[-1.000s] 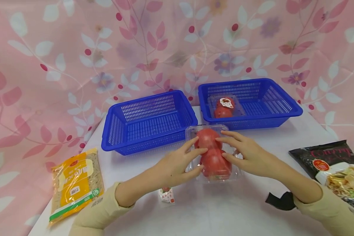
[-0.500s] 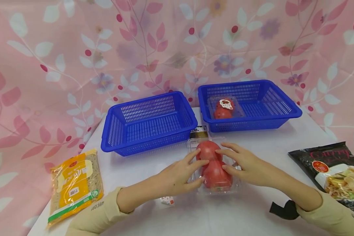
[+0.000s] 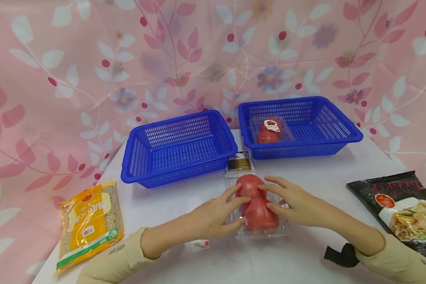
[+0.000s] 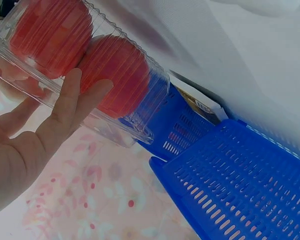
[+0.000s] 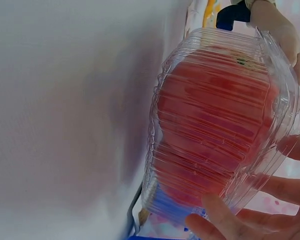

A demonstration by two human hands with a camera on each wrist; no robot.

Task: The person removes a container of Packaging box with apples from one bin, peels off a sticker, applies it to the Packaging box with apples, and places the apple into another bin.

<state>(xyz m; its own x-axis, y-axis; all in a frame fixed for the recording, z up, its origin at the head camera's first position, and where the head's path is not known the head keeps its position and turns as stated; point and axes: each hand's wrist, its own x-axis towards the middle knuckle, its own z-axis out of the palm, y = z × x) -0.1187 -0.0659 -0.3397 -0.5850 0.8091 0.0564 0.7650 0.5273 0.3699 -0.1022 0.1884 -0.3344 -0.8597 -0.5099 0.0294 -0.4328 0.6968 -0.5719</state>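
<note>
A clear plastic box of tomatoes [image 3: 257, 215] lies at mid-table in the head view, with two large red tomatoes inside. My left hand [image 3: 218, 217] is at its left side, fingers spread and nearly straight against the lid. From the other side, my right hand [image 3: 298, 203] touches the lid with extended fingers. In the left wrist view, fingers [image 4: 65, 100] lie along the ribbed plastic. The right wrist view has fingertips [image 5: 214, 212] on the box's side. A small white label [image 3: 201, 243] lies partly hidden by the left forearm.
Two blue baskets stand behind: the left basket [image 3: 179, 148] and the right basket [image 3: 309, 130], which holds another tomato box [image 3: 269, 130]. A dark-and-gold packet [image 3: 240, 161] lies behind the hands. Yellow noodle bag [image 3: 90, 225] at left, black curry noodle bag [image 3: 401, 209] and black strip [image 3: 342, 254] at right.
Both hands and the tomato box have moved toward the person, uncovering the dark-and-gold packet behind. The fingers keep much the same spread on the box.
</note>
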